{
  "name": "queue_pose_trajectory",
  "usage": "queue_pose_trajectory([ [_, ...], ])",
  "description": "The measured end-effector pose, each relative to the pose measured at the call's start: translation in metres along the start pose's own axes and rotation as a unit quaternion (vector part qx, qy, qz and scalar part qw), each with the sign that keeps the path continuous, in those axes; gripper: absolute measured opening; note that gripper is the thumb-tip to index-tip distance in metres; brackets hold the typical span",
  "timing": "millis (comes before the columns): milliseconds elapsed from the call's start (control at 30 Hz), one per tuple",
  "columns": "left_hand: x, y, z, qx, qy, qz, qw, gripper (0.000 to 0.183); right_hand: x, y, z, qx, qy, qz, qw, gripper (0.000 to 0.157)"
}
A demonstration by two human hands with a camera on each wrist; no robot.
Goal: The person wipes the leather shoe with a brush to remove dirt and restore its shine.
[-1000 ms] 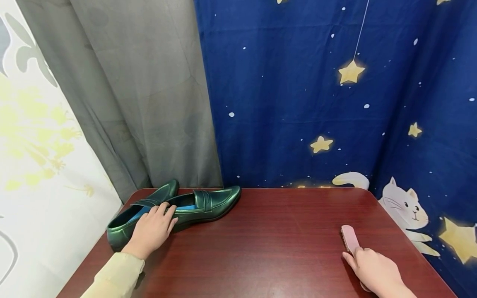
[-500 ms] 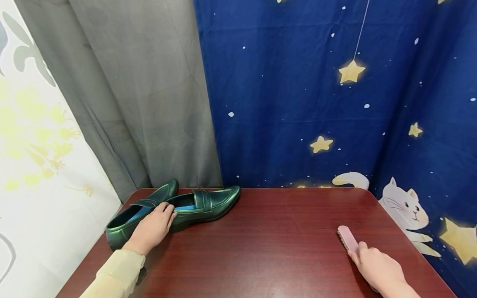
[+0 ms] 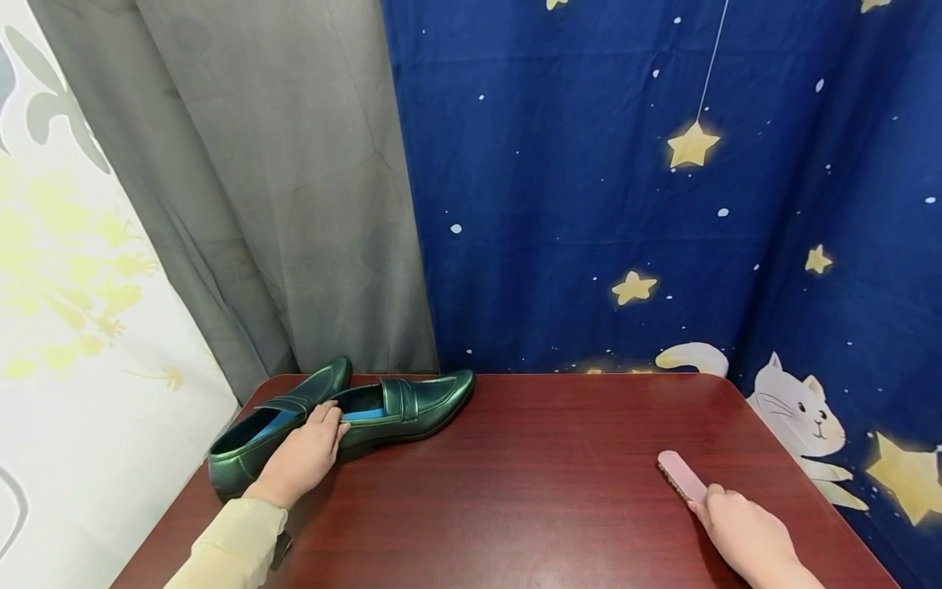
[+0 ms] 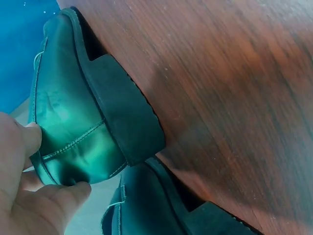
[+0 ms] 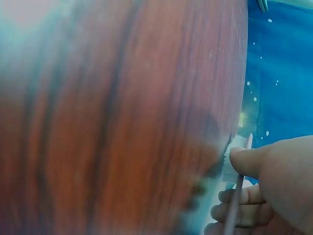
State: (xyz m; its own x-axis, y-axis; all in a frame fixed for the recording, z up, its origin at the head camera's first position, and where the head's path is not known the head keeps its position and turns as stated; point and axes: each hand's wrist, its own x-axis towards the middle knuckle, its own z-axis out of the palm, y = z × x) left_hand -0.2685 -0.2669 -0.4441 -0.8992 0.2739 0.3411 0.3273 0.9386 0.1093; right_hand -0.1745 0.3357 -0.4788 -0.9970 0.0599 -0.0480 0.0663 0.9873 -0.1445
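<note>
Two dark green loafers with blue insoles are at the table's left. My left hand (image 3: 307, 448) pinches the heel end of the right-hand loafer (image 3: 412, 409); in the left wrist view its thumb and fingers grip the heel collar of that loafer (image 4: 68, 107). The other loafer (image 3: 243, 462) lies beside it, partly behind my hand. At the right, my right hand (image 3: 746, 528) holds a pink brush (image 3: 680, 474) by its handle, bristles facing down and left. The right wrist view shows the thumb pressed along the brush (image 5: 234, 169), its bristles close over the table.
The reddish-brown wooden table (image 3: 530, 474) lies between the hands. Behind its far edge hang a grey curtain (image 3: 309, 204) and a blue curtain with stars (image 3: 559, 204). A white printed cloth (image 3: 81, 327) hangs on the left.
My right hand has turned the brush, its head swinging a little to the left. My left hand keeps its grip at the loafer's heel, and the loafers stay in place.
</note>
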Motion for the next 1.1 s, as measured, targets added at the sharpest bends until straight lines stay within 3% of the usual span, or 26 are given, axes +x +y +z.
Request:
queue_pose_trajectory([
  [267,0.001,0.008,-0.003,-0.046,-0.01,-0.008,0.9989,0.024,-0.001,-0.006,-0.003,0.024,0.006,-0.011,1.0,0.033],
  [633,0.001,0.024,0.0,-0.089,-0.022,-0.008,0.9958,0.023,-0.004,-0.021,0.0,0.044,0.129,-0.064,0.989,0.028],
  [900,0.005,0.047,0.002,-0.107,0.01,0.019,0.994,0.008,-0.006,-0.033,0.002,0.05,0.18,-0.085,0.979,0.027],
  [1100,0.01,0.067,0.0,-0.095,0.017,0.028,0.995,0.009,-0.007,-0.038,0.004,0.053,0.212,-0.095,0.971,0.027],
])
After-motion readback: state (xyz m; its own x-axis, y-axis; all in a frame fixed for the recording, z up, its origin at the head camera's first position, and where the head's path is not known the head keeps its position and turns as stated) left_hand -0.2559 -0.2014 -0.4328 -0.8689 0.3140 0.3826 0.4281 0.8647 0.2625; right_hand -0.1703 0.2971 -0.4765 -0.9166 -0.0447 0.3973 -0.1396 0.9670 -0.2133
